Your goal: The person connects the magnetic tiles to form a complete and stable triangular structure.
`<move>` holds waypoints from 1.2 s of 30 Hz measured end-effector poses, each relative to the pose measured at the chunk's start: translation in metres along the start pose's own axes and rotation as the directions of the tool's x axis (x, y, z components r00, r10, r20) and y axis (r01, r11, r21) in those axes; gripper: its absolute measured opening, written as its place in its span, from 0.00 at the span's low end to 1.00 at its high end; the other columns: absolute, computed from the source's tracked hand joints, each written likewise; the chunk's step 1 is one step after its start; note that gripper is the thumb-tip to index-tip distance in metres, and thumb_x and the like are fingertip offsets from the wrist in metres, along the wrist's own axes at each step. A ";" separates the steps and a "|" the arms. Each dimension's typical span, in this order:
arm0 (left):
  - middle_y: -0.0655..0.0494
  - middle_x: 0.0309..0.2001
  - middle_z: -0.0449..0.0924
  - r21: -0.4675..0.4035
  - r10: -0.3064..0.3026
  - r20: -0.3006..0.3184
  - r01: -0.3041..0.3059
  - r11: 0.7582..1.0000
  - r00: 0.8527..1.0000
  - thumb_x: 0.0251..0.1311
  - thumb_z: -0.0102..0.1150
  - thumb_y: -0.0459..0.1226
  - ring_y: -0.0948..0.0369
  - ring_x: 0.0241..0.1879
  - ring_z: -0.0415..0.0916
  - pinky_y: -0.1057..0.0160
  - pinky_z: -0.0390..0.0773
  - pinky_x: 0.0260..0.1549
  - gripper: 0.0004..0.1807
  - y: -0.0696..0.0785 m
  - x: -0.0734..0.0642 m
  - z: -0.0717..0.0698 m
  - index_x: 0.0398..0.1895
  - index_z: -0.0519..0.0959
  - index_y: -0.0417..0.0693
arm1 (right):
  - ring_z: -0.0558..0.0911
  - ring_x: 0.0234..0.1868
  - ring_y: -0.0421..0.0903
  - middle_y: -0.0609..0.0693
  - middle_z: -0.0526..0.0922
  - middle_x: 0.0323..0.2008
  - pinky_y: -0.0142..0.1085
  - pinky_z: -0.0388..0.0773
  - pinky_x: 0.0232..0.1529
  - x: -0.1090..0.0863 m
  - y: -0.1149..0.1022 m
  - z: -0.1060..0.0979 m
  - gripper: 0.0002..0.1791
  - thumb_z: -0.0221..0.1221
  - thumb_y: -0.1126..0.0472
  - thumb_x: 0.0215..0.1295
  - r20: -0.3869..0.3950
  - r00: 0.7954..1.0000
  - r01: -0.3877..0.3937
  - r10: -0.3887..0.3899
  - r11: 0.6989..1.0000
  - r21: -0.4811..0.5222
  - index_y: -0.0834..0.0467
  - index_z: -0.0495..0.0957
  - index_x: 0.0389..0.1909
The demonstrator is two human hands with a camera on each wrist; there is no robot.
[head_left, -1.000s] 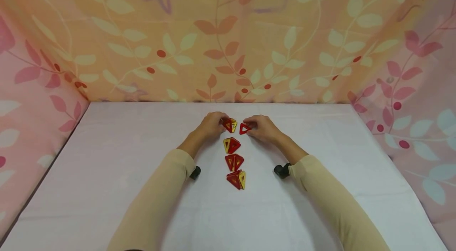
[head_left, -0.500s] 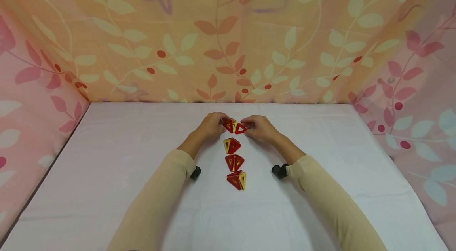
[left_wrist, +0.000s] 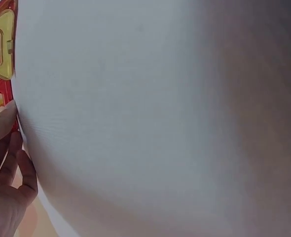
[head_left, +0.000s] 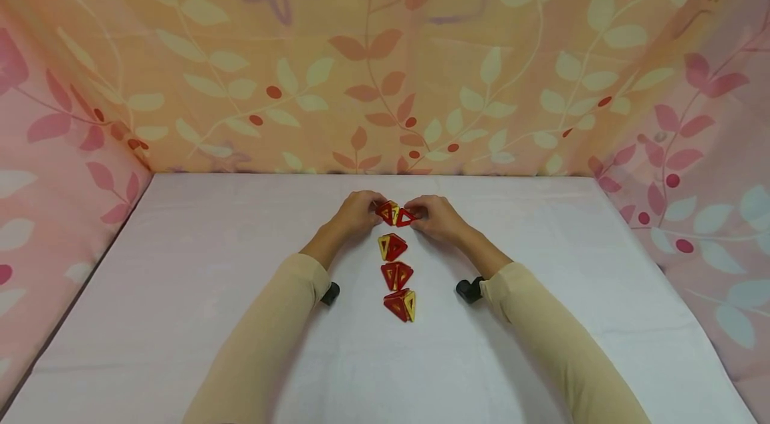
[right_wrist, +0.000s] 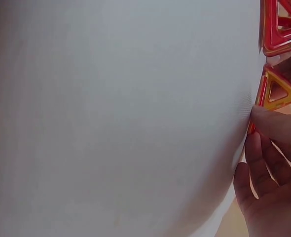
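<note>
Near the far side of the table, my left hand (head_left: pixel 359 211) grips a small red and yellow pyramid of magnetic triangle tiles (head_left: pixel 387 213) from its left side. Opposite it, my right hand (head_left: pixel 438 215) pinches a red triangle tile (head_left: pixel 400 221) by its right end, the tile's left side up against the pyramid. In the left wrist view, the left thumb and fingers (left_wrist: pixel 3 123) hold a red tile edge. The right wrist view has the right thumb (right_wrist: pixel 273 123) and fingertips on a thin red edge, beside an orange-looking triangle (right_wrist: pixel 289 98). Fingers partly hide both pieces.
Three more pyramids run in a column toward me: a yellow and red one (head_left: pixel 394 247), a red one (head_left: pixel 397 275) and another red and yellow one (head_left: pixel 396 305). White cloth (head_left: pixel 180 317) covers the table. Patterned curtains (head_left: pixel 373 63) stand behind and at both sides.
My right hand has moved left, bringing the red triangle tile from apart to up against the pyramid. The left hand and the other pyramids stay put.
</note>
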State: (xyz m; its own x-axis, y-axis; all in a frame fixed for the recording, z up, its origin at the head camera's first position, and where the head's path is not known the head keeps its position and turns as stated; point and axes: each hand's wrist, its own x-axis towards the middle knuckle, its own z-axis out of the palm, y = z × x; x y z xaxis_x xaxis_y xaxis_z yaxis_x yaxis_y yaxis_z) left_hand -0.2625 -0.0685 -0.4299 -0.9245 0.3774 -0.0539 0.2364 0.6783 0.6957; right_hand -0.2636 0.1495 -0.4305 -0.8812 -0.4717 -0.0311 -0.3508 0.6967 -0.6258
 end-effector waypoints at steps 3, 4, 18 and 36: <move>0.46 0.55 0.80 -0.005 0.008 -0.002 -0.008 1.000 1.000 0.64 0.61 0.28 0.51 0.57 0.74 0.54 0.70 0.63 0.19 -0.001 -0.001 0.001 0.59 0.78 0.39 | 0.80 0.49 0.50 0.56 0.83 0.51 0.44 0.77 0.58 0.000 -0.001 0.001 0.20 0.64 0.69 0.64 0.003 1.000 -0.001 0.001 1.000 -0.003 0.63 0.79 0.58; 0.46 0.55 0.80 -0.007 0.009 -0.003 -0.009 1.000 1.000 0.65 0.61 0.28 0.51 0.57 0.74 0.53 0.70 0.63 0.19 -0.001 -0.001 0.001 0.59 0.78 0.39 | 0.80 0.49 0.50 0.56 0.83 0.51 0.44 0.77 0.57 0.000 -0.002 0.001 0.20 0.64 0.70 0.64 0.003 1.000 0.000 0.000 1.000 -0.004 0.63 0.79 0.58; 0.45 0.54 0.80 0.009 0.012 -0.012 -0.012 1.000 1.000 0.64 0.62 0.28 0.51 0.56 0.75 0.54 0.71 0.62 0.19 0.001 -0.002 0.000 0.59 0.79 0.38 | 0.80 0.48 0.51 0.56 0.83 0.48 0.44 0.77 0.56 0.001 -0.005 0.000 0.23 0.64 0.70 0.64 -0.005 1.000 0.008 -0.008 1.000 0.002 0.63 0.76 0.60; 0.45 0.55 0.80 0.033 0.005 -0.011 -0.005 0.999 1.000 0.64 0.62 0.29 0.51 0.56 0.75 0.55 0.72 0.61 0.20 0.001 0.000 0.002 0.59 0.78 0.38 | 0.82 0.45 0.52 0.57 0.84 0.43 0.45 0.80 0.53 0.003 -0.012 -0.005 0.27 0.65 0.71 0.62 -0.068 0.997 0.046 -0.042 0.997 0.062 0.64 0.73 0.62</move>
State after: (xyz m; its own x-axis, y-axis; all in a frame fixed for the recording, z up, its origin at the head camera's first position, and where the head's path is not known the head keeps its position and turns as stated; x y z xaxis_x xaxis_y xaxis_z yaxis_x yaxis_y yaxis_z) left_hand -0.2619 -0.0670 -0.4305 -0.9263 0.3744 -0.0425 0.2508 0.6968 0.6720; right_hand -0.2636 0.1427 -0.4194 -0.8854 -0.4623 0.0481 -0.3704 0.6392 -0.6740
